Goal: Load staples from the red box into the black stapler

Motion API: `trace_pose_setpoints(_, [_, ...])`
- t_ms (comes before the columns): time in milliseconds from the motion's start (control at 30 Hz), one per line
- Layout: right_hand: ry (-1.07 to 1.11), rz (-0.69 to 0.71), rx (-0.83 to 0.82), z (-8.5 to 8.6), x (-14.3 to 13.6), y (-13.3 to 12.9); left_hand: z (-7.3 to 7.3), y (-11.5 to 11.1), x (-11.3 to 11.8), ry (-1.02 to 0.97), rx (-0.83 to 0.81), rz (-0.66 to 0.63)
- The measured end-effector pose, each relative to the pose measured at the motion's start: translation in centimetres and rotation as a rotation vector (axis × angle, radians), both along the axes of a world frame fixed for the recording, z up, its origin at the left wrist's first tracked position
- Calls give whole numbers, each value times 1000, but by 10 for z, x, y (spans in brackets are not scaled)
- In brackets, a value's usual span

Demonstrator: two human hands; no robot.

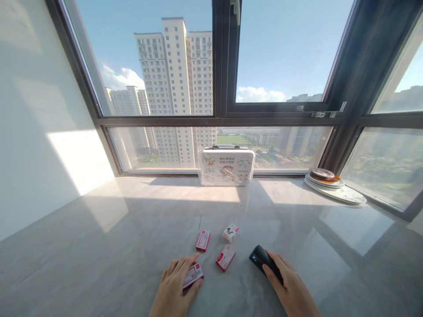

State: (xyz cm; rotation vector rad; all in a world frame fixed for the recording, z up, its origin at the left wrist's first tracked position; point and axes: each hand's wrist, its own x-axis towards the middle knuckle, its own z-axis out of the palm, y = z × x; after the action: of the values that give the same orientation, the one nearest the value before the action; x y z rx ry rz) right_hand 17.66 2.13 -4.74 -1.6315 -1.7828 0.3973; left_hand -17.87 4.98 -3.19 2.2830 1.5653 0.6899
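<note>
My left hand (176, 281) has its fingers and thumb closed around a pink-and-white staple box (194, 274) on the countertop. In my right hand (287, 281) is a black stapler (264, 260), gripped along its sides with the far end pointing up and left. Between the hands lies a red-and-white small box (226, 258). Just beyond my left fingertips is another pink-and-white box (203, 241). A white small box (231, 232) with a dark picture on its face sits a little farther off, to the right.
A grey marbled countertop (99, 264) runs up to the window. Against the glass stands a white carry case (227, 167) in clear plastic wrap. Stacked plates (325, 178) rest on a larger oval plate (350, 195) at the right corner. A white wall (42, 145) bounds the left side.
</note>
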Motion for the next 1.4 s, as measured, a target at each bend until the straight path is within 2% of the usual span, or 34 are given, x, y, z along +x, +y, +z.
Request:
trace_pose_setpoints(133, [-4,-57,20,-11,-4,-4,4,-8,26,-10,-23,49])
trace_pose_setpoints(233, [9,-101,49,-21,-9,-7,8,-14,36,-28,-55,117])
trace_pose_setpoints(300, [26,-122,49,-25,-12,-9,10,-16,33,-63,-110,76])
trace_pose_setpoints(433, [45,-209,60,-26,-23,-11,14,-17,14,-121,-251,-87])
trace_pose_setpoints(533, [37,-275,96,-26,-29,-13,13,-17,7,-147,-289,-110])
trace_pose_setpoints(633, [39,-273,125,-28,-30,-14,11,-14,10,-149,-251,-99])
trace_pose_setpoints(733, [57,-258,133,-31,-27,-14,14,-6,23,-173,-164,-102])
trace_pose_setpoints(800, [66,-250,129,-30,-26,-13,22,4,36,-199,-90,-141])
trace_pose_setpoints(933, [84,-234,131,-27,-26,-14,44,31,65,-164,-47,-335])
trace_pose_setpoints(1000, [98,-221,131,-27,-26,-14,48,40,74,-140,-77,-420])
trace_pose_setpoints(1067, [113,-210,128,-27,-24,-13,46,43,78,-157,-93,-436])
trace_pose_setpoints(1200, [155,-181,88,-23,-19,-14,31,27,74,-189,-39,-330])
trace_pose_setpoints(1400, [306,-225,-50,-4,-10,-17,15,3,65,-119,79,-234])
